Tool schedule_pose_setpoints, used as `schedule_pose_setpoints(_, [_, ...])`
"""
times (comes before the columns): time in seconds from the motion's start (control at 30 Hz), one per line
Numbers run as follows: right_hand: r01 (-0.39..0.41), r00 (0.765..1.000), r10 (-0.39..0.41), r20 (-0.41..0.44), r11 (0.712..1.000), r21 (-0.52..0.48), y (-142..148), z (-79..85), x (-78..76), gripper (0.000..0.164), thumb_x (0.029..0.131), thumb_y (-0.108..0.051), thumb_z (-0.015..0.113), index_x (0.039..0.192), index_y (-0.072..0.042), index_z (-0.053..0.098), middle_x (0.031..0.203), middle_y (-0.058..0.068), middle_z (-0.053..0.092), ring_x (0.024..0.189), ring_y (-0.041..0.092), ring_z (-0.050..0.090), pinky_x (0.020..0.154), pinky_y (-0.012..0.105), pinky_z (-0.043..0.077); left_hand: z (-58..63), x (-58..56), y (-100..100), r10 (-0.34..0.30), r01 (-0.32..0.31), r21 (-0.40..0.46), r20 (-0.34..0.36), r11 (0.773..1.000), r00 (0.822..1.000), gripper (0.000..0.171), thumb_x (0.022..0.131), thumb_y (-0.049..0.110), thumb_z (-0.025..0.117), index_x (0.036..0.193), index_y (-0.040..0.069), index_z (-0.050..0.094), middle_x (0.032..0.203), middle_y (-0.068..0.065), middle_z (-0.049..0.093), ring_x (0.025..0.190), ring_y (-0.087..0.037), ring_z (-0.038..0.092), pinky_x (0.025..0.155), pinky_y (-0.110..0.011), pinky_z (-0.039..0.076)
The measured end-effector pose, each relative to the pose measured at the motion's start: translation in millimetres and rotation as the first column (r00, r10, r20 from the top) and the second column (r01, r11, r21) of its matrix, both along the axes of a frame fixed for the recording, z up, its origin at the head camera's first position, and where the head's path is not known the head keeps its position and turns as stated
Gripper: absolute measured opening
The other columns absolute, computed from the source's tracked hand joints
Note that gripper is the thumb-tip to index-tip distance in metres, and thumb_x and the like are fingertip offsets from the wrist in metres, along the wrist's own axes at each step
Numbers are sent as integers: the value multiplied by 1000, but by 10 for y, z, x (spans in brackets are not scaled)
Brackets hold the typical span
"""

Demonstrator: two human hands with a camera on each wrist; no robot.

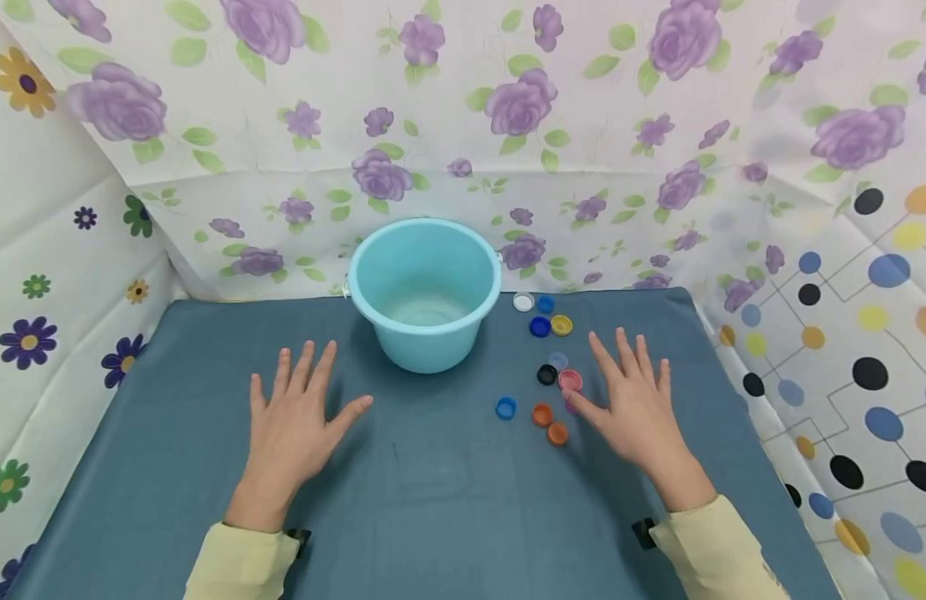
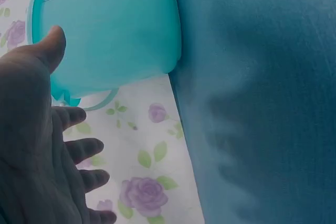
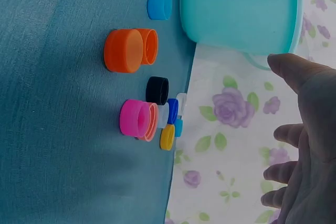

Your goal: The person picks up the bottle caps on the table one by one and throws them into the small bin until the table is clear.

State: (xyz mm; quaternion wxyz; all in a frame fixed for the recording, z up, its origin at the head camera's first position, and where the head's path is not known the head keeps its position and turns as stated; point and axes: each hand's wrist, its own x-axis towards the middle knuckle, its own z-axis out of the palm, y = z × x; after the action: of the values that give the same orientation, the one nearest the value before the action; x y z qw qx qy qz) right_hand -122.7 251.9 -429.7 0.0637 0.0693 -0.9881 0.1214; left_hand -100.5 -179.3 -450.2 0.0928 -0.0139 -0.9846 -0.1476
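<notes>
A light blue bucket stands upright near the back edge of the table, and its inside shows nothing. To its right lie several bottle caps, among them a blue cap, an orange cap, a black cap and a yellow cap. My left hand, fingers spread, hovers left of the bucket, holding nothing. Over the right side my right hand is spread too, and its thumb partly hides a magenta cap. Both palms are bare in the wrist views.
A blue-grey cloth covers the table. Behind it hangs a white sheet with purple roses. Flowered fabric borders the left side, and dotted fabric the right. The bucket's thin handle hangs at its back.
</notes>
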Motion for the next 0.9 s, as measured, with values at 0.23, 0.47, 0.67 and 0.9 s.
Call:
schedule_pose_setpoints(0.23, [-2,1000,4,30,996,-87,35,49,5,82,82,-70,50,149,-30,24,157,9,16,146,34,9,111,70,18,80,-3,17,-20,24,35,-105,999,994,67,87,57,55,131,6,54,133,-21,53,127,-42,44,103,-65,37])
schedule_pose_setpoints(0.47, [4,997,-27,-76,959,-283,14,152,34,61,86,-61,53,132,-21,55,135,7,54,126,27,49,99,55,48,269,-65,14,-36,58,78,-258,995,965,39,90,37,61,112,4,66,105,-18,68,93,-36,64,74,-54,56])
schedule_pose_setpoints(0.67, [38,989,-92,-119,918,-395,-9,209,50,39,89,-49,58,122,-29,61,126,3,61,34,13,43,36,28,43,544,-188,75,-124,178,78,-451,981,884,33,91,30,61,114,7,67,108,-14,69,100,-30,64,84,-47,57])
schedule_pose_setpoints(0.9, [7,985,-70,-156,928,-372,-31,161,84,34,88,-46,60,116,-26,66,120,1,65,60,14,59,50,25,45,755,-371,312,-222,337,35,-687,941,692,23,87,8,66,108,1,70,108,-16,69,109,-31,62,98,-39,53])
